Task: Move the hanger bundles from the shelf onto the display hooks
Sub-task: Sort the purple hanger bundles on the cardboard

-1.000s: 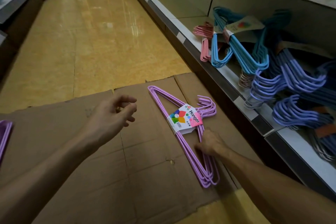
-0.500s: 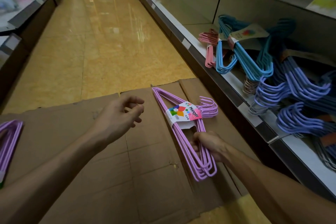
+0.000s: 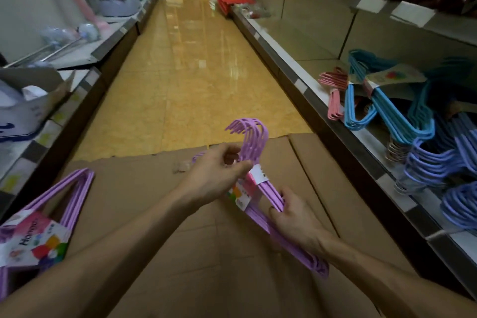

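A purple hanger bundle [image 3: 254,137] with a colourful paper label is held up above the flattened cardboard [image 3: 222,266], its hooks pointing up. My left hand [image 3: 219,173] pinches it near the neck, just below the hooks. My right hand [image 3: 291,217] grips the lower bars of the same bundle. A second purple bundle [image 3: 64,199] with a label lies on the cardboard at the far left. On the right shelf [image 3: 304,88] lie more bundles: pink [image 3: 334,93], blue [image 3: 382,108] and lilac [image 3: 436,160].
The yellow tiled aisle [image 3: 191,64] runs ahead between two shelf rows. An open cardboard box [image 3: 31,103] and mops [image 3: 67,39] sit on the left shelf. Red and green goods stand at the aisle's far end.
The purple bundle was lifted off the cardboard by my right hand and raised upright. My left hand moved in and took hold near its hooks. The view tilted up the aisle.
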